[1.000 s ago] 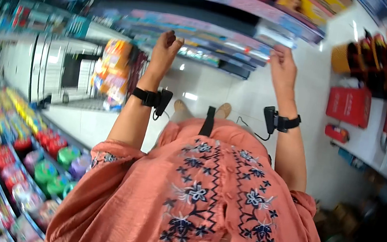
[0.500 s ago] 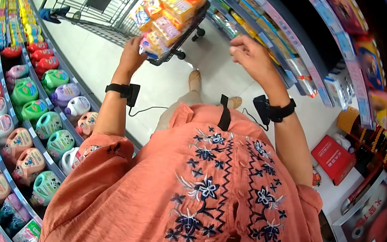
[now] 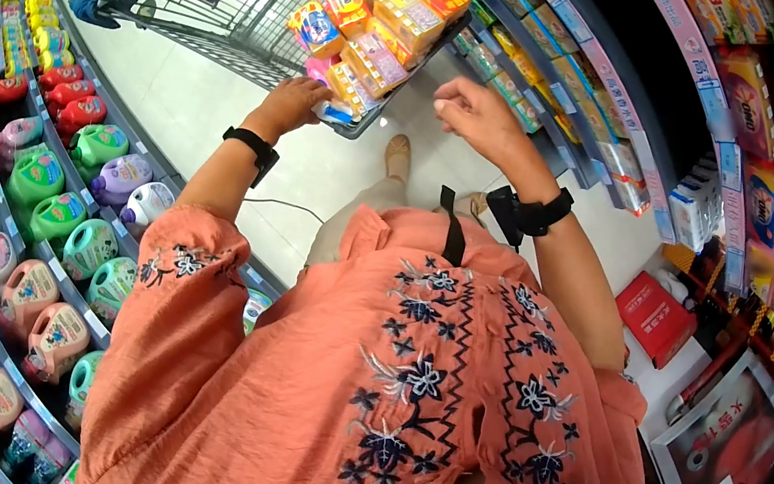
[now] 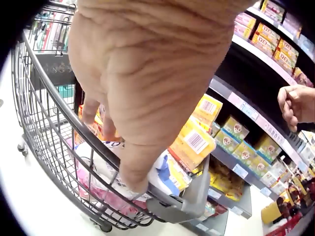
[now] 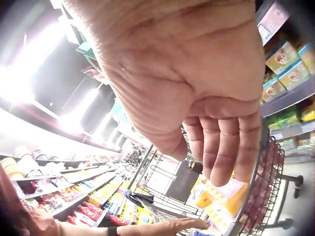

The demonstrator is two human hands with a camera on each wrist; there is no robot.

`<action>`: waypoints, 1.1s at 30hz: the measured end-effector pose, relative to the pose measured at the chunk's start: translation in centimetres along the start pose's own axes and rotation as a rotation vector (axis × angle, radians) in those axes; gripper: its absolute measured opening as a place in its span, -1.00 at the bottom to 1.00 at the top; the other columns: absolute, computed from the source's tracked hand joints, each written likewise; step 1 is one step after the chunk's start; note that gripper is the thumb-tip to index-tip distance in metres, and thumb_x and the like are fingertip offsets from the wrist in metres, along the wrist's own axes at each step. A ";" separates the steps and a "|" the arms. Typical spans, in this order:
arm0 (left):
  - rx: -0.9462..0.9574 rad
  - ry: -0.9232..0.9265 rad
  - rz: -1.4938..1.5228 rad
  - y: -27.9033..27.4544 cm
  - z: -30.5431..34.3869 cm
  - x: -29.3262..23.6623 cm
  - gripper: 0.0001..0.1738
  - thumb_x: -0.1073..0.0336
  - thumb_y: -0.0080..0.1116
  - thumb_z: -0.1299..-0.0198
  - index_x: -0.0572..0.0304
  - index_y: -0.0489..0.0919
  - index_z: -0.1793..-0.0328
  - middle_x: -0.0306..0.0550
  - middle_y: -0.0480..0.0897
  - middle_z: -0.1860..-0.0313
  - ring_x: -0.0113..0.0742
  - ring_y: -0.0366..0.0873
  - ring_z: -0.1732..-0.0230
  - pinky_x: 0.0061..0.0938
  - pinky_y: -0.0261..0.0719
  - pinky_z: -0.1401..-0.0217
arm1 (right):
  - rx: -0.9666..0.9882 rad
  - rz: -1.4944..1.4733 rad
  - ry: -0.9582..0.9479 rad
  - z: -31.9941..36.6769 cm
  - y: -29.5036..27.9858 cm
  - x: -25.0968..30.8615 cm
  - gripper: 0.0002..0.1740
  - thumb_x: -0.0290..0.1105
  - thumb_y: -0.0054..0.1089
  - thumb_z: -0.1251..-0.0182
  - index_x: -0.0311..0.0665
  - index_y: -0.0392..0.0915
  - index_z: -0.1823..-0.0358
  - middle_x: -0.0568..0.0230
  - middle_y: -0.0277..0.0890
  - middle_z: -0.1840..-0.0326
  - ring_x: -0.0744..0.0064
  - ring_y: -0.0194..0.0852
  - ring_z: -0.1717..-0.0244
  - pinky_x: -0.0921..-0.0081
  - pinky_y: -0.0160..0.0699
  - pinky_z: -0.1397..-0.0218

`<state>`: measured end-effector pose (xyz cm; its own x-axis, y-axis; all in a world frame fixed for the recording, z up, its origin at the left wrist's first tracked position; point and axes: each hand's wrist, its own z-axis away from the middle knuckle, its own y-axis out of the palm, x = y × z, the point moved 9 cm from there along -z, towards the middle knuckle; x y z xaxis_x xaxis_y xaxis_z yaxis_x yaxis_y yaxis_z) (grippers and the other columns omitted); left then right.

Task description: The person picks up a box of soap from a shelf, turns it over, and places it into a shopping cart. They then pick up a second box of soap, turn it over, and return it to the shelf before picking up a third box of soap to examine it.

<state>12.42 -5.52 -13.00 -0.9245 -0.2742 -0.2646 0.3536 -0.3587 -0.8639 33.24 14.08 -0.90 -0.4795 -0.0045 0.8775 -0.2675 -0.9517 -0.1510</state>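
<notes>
My left hand [image 3: 289,107] rests at the rim of a wire shopping cart, near its grey plastic corner [image 4: 179,211]. Its fingers lie extended over the inside, while the thumb hangs across the rim. Beneath and beyond this hand are several orange and yellow packs [image 3: 375,60] piled in the cart, with a white and pink package [image 4: 98,172] against the wires. My right hand [image 3: 481,115] hovers to the right of the cart, in front of the shelves. Its fingers are loosely bent, and the palm seen in the right wrist view holds nothing.
Rows of detergent bottles [image 3: 48,178] fill the sloping shelf on the left. Shelves of boxed goods [image 3: 575,74] run along the right. A red box [image 3: 655,318] sits on a white surface at the lower right. A dark cloth [image 3: 105,7] hangs at the cart's handle.
The view has turned from the shelf to the cart. My left hand has come to the cart's rim and moved slightly along it. My right hand has drawn inward, its fingers still loosely bent.
</notes>
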 end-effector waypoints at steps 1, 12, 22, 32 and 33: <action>0.011 0.045 0.015 0.1 -0.1 0.1 -0.35 0.23 0.48 -0.04 -0.19 0.53 -0.32 -0.17 0.58 -0.26 -0.01 0.47 -0.36 -0.08 0.42 -0.37 | -0.006 0.000 0.013 -0.2 0.0 0.0 -0.68 -0.28 0.19 -0.45 -0.37 0.52 -0.06 0.26 0.63 0.18 0.53 0.60 0.25 0.52 0.61 0.11; -0.055 0.029 0.781 -11.4 2.5 -2.7 -0.42 0.15 0.22 -0.41 0.26 0.40 -0.45 0.08 0.59 -0.26 -0.18 0.52 -0.32 -0.30 0.48 -0.35 | -0.044 -0.071 -0.132 -1.9 1.0 4.0 -0.42 -0.21 0.26 -0.44 -0.33 0.39 -0.37 0.12 0.53 -0.16 0.46 0.54 -0.13 0.51 0.52 -0.21; -0.047 0.049 1.381 -17.5 -1.0 -10.0 -0.37 -0.01 0.10 -0.48 0.30 0.38 -0.47 -0.08 0.62 -0.12 -0.37 0.61 -0.10 -0.43 0.61 -0.12 | -0.031 -0.462 -0.088 -2.3 0.7 7.8 -0.46 -0.13 0.27 -0.47 -0.29 0.44 -0.32 0.22 0.63 -0.06 0.42 0.64 -0.08 0.33 0.65 -0.15; -0.128 0.007 1.667 -17.4 -1.9 -15.1 -0.29 0.10 0.21 -0.41 0.40 0.29 -0.52 0.06 0.57 -0.21 -0.28 0.62 -0.07 -0.46 0.73 -0.03 | -0.339 -0.818 -0.150 1.2 -6.2 4.1 -0.42 -0.24 0.28 -0.44 -0.49 0.33 -0.28 -0.02 0.51 -0.19 0.23 0.61 -0.17 0.21 0.72 -0.19; -0.146 0.023 1.679 -17.6 -2.3 -15.7 -0.31 0.12 0.21 -0.42 0.39 0.30 -0.51 0.05 0.57 -0.20 -0.30 0.62 -0.05 -0.47 0.72 -0.01 | -0.326 -0.822 -0.183 1.7 -6.8 4.1 -0.36 -0.26 0.27 -0.44 -0.56 0.25 -0.34 -0.06 0.48 -0.21 0.19 0.61 -0.18 0.20 0.73 -0.19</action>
<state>20.39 7.14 5.38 0.4321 -0.2274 -0.8727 0.8656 0.3761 0.3306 34.51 19.97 4.54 0.1001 0.5635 0.8200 -0.7039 -0.5424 0.4586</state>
